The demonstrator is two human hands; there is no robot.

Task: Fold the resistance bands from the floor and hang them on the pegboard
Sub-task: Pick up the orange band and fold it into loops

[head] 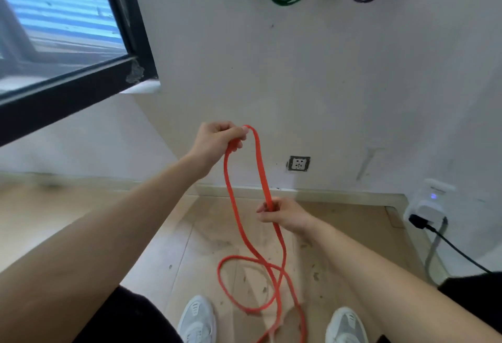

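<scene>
overhead, left hand [217, 138] pinching orange band [234, 206], looped, right hand [282, 216] gripping

Both arms are bare: the left forearm [116, 234] and right forearm [394, 274] run uncovered to the left hand [217, 138] and right hand [285, 217]. A black garment [130, 315] covers the legs. On the feet are a left sneaker [197, 318] and a right sneaker [346, 325], white with grey mesh panels.
</scene>
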